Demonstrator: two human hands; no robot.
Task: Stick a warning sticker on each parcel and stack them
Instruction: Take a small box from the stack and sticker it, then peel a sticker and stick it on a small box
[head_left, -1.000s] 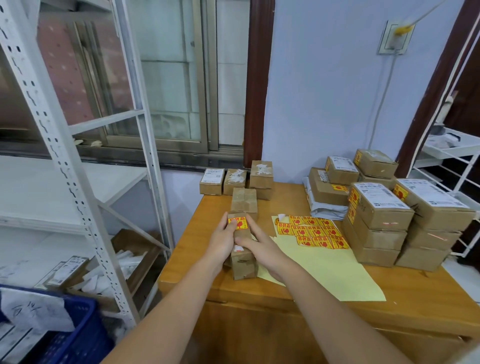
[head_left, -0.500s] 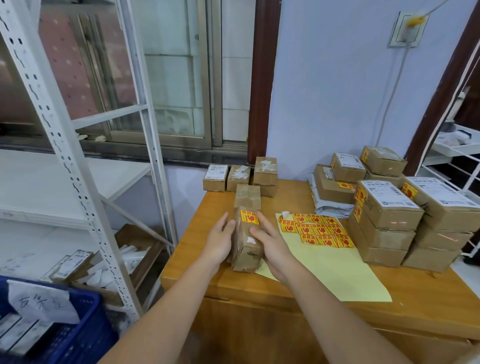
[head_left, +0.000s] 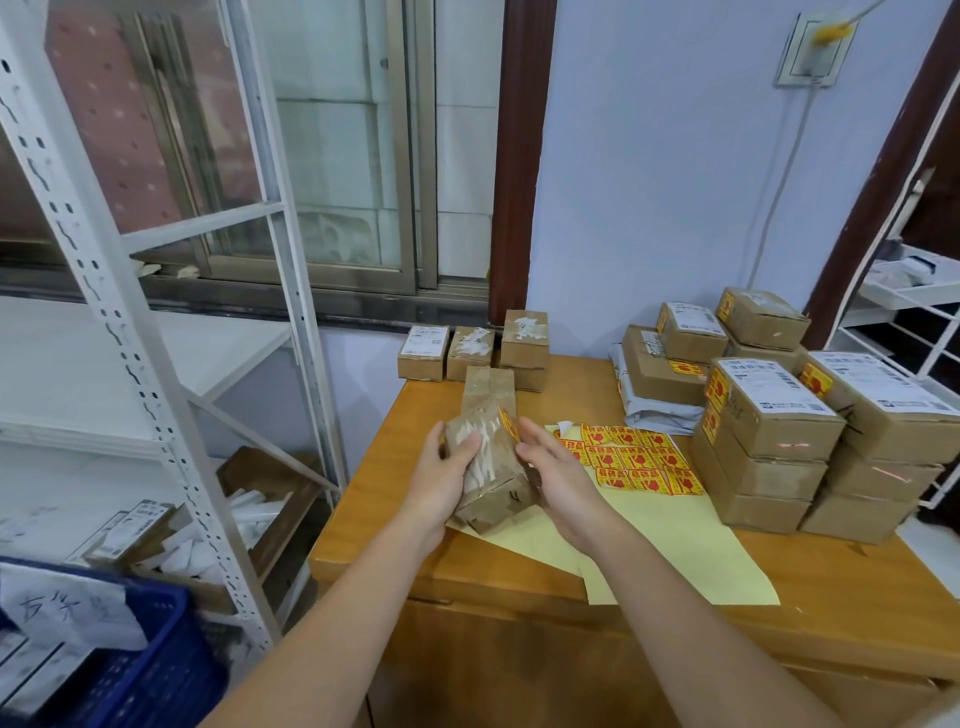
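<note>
A long brown taped parcel (head_left: 491, 465) is tilted above the wooden table (head_left: 857, 613), a yellow-red warning sticker (head_left: 509, 423) on its right face. My left hand (head_left: 444, 475) grips its left side, thumb over the top. My right hand (head_left: 558, 475) holds its right side with nearly straight fingers. Behind it lies another long parcel (head_left: 488, 387). A yellow backing sheet (head_left: 691, 561) carries several warning stickers (head_left: 641, 457). Stickered parcels are stacked at the right (head_left: 769, 431).
Three small parcels (head_left: 470, 353) stand at the table's back edge against the wall. A white metal rack (head_left: 171, 374) stands left, with a blue crate (head_left: 130, 660) below. A white wire shelf (head_left: 914, 322) is at the far right.
The parcel has been lifted off the table and rolled over to the right, so its stickered face now points right. Both hands shifted along its sides.
</note>
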